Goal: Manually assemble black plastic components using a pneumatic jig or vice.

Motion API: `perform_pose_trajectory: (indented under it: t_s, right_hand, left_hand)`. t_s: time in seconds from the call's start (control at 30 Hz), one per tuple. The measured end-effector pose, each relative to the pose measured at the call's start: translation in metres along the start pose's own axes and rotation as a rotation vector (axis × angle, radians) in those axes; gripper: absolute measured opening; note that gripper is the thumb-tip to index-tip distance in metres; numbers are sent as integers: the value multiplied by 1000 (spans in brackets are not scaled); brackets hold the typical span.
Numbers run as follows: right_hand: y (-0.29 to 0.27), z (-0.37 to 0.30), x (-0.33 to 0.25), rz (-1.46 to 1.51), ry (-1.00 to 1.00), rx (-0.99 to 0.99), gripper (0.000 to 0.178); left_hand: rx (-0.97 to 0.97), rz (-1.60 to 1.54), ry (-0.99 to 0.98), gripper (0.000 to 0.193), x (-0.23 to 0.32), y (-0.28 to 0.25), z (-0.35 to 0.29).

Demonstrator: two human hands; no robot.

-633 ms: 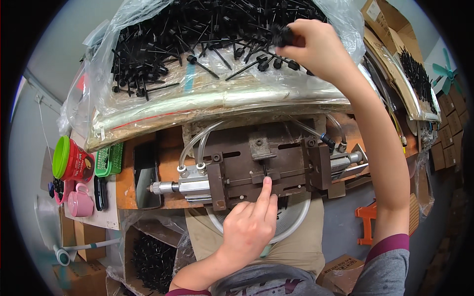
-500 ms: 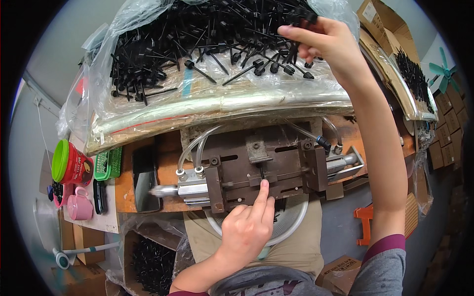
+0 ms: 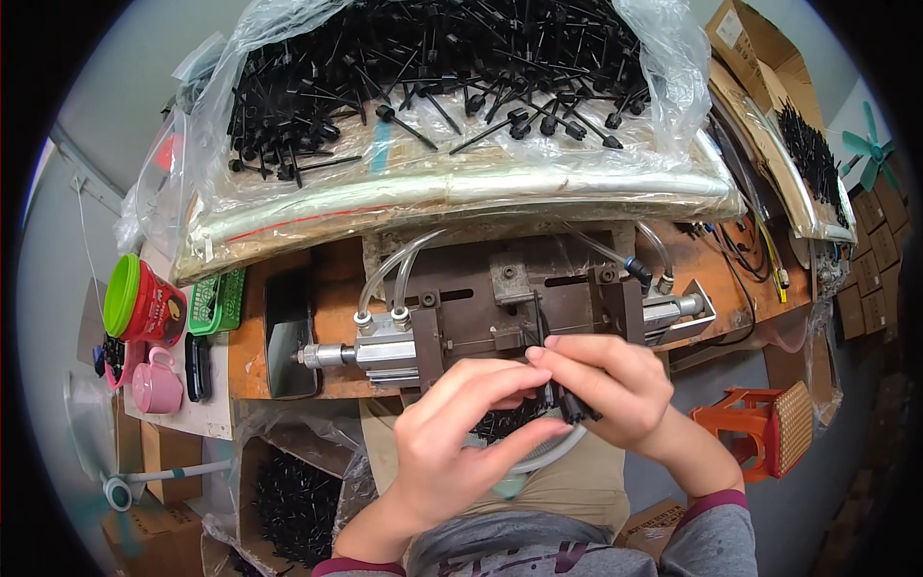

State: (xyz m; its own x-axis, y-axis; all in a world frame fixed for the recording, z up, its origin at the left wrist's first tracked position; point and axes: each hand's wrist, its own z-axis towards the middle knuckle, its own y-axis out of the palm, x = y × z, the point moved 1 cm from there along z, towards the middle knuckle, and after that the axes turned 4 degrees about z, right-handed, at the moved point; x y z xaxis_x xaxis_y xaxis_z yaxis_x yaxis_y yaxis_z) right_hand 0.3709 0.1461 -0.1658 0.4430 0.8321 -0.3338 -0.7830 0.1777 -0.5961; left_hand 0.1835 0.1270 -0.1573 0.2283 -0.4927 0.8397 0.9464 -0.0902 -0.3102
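Note:
My right hand [image 3: 615, 389] is closed around several black plastic pins with ribbed heads [image 3: 575, 409]; their thin shafts point up and away from me. Just to its left, my left hand [image 3: 461, 433] is curved with thumb and fingers apart, its fingertips close beside the pins and my right thumb. Whether those fingertips touch a pin, I cannot tell. Both hands are over the near edge of a dark metal fixture [image 3: 471, 332], partly covering it. Silver pneumatic cylinders [image 3: 386, 354] with clear hoses flank the fixture.
A large heap of black pins [image 3: 461, 58] lies on plastic-covered cardboard behind the fixture. At left are a phone [image 3: 288, 356], a red tub [image 3: 159, 308], a green basket [image 3: 219, 300] and a pink cup [image 3: 157, 385]. An orange stool [image 3: 750, 433] stands at right.
My right hand has come down from the heap with black pins to the front of the fixture. My left index finger has left the fixture, and that hand has opened beside the right.

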Motion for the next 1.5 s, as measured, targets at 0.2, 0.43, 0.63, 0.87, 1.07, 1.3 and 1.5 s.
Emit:
perform_pose_trajectory:
  t_s: [0.2,0.43,0.63,0.87,1.07,1.3,1.5]
  right_hand:
    - [4,-18,0,-91,32,35,40]
    - [-2,-27,3,-67,228,130,43]
    - [-3,-33,2,1,204,159,46]
    - [-5,-37,2,38,190,125,40]
    - [-2,-43,2,-13,164,94,37]
    - [13,-47,-4,-135,-31,50,26]
    - [1,-41,-3,-94,111,89,38]
  left_hand:
    - [-58,268,41,36,-10,6,-23]
    - [-136,665,184,30,-34,25,-35]
    - [-124,804,214,28,-35,33,-28]
    - [-162,788,167,27,-33,29,-26]
    - [-166,724,130,29,-28,26,-21]
    - [-125,79,-27,41,-9,14,-25]
    - [-22,415,99,30,-23,18,-32]
